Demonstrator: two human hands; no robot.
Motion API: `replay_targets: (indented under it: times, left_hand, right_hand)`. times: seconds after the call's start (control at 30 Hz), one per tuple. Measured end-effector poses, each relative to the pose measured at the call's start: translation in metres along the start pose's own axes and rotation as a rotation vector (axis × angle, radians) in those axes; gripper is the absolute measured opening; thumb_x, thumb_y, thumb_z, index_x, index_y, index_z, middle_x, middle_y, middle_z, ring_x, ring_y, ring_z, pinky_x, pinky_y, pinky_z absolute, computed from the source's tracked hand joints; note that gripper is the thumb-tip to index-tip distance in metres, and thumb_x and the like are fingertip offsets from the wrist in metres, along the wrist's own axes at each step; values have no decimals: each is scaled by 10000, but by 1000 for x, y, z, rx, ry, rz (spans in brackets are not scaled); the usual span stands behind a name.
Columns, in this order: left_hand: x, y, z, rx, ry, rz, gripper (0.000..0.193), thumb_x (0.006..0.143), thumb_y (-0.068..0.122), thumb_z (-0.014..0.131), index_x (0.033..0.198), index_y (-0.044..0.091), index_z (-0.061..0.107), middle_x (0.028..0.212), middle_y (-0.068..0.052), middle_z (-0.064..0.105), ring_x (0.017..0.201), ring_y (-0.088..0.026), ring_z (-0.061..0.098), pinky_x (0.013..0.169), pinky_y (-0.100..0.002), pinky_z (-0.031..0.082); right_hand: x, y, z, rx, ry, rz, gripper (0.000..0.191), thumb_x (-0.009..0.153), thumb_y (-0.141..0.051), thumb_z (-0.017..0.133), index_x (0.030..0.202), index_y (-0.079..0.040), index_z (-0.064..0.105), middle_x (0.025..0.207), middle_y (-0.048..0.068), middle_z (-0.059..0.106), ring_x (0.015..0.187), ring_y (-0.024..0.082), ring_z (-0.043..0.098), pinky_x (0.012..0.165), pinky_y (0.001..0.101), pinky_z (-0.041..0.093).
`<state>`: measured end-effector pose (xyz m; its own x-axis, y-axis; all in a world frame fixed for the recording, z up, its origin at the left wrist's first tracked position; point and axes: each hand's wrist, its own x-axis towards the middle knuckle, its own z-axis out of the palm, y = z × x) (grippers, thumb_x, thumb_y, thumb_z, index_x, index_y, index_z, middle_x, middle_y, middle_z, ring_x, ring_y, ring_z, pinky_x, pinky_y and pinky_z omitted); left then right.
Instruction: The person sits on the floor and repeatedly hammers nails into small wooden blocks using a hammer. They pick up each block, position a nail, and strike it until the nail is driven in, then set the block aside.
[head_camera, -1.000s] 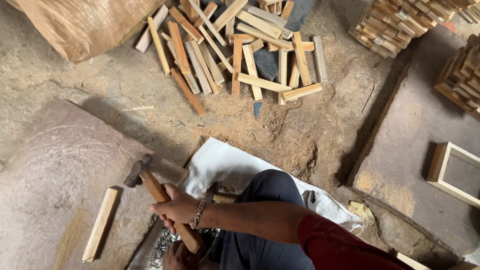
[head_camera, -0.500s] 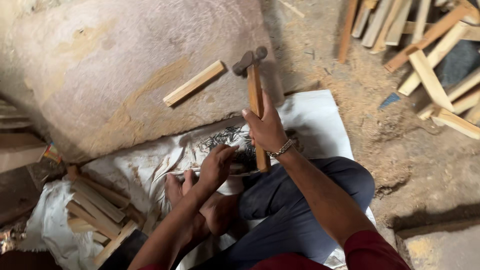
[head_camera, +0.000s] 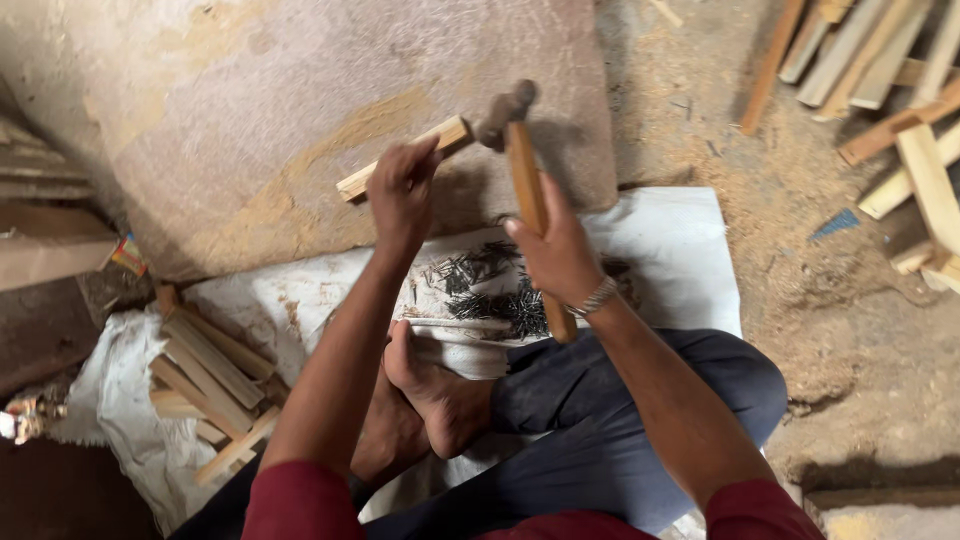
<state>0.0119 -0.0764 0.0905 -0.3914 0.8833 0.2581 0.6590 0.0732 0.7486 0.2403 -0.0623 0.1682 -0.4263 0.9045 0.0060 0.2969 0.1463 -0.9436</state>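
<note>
My left hand (head_camera: 402, 190) grips a short light wooden strip (head_camera: 355, 182) lying on a big flat stone slab (head_camera: 250, 110). My right hand (head_camera: 560, 255) is closed around the wooden handle of a hammer (head_camera: 515, 130); its dark metal head hovers just above the strip's right end. A heap of small dark nails (head_camera: 490, 290) lies on a white sheet (head_camera: 680, 260) right below both hands. I sit cross-legged, bare feet in front of me.
A bundle of cut wooden strips (head_camera: 205, 385) lies on white cloth at my left. More loose wooden strips (head_camera: 900, 90) are scattered at the top right on the sawdust-covered ground. Stacked boards (head_camera: 40, 210) sit at the far left.
My left hand has risen from the nail heap and taken hold of the wooden strip on the slab. The hammer stays held over the strip's end. The view has shifted slightly.
</note>
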Motion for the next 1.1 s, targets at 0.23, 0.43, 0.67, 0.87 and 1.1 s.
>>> replay_targets:
  times: [0.23, 0.43, 0.67, 0.87, 1.1]
  left_hand:
    - [43, -27, 35, -109, 20, 60, 179, 958, 76, 734, 1108, 159, 785, 1046, -26, 795, 913, -134, 774, 800, -259, 632]
    - [44, -38, 47, -45, 43, 62, 75, 996, 175, 732, 1046, 203, 780, 997, 31, 802, 836, -76, 764, 658, -228, 628]
    - [43, -38, 46, -4, 38, 85, 56, 987, 217, 754, 1033, 226, 784, 976, 40, 799, 800, -62, 743, 627, -231, 594]
    - [42, -29, 40, 91, 81, 189, 120, 950, 197, 787, 1060, 246, 794, 1017, 34, 784, 883, -104, 729, 673, -255, 581]
    - [38, -33, 27, 9, 119, 160, 557, 908, 244, 860, 1396, 253, 591, 970, 101, 780, 845, -97, 722, 733, -273, 567]
  right_hand:
    - [5, -2, -22, 503, -179, 571, 683, 975, -164, 618, 1568, -69, 291, 719, 5, 555, 480, 61, 533, 374, 254, 498]
    - [11, -5, -24, 428, -197, 581, 689, 983, -174, 611, 1565, -60, 261, 723, 15, 570, 489, 64, 556, 388, 251, 517]
    - [12, -9, -22, 431, -198, 588, 680, 988, -171, 609, 1564, -56, 268, 703, 10, 563, 488, 60, 548, 388, 246, 512]
    - [8, -13, -14, 381, -186, 555, 745, 969, -175, 620, 1598, -81, 232, 682, 4, 552, 457, 47, 520, 354, 232, 474]
    - [3, -26, 8, -331, -26, -175, 678, 1092, -190, 663, 1591, 27, 259, 1406, 339, 593, 1282, 409, 683, 1016, 453, 594]
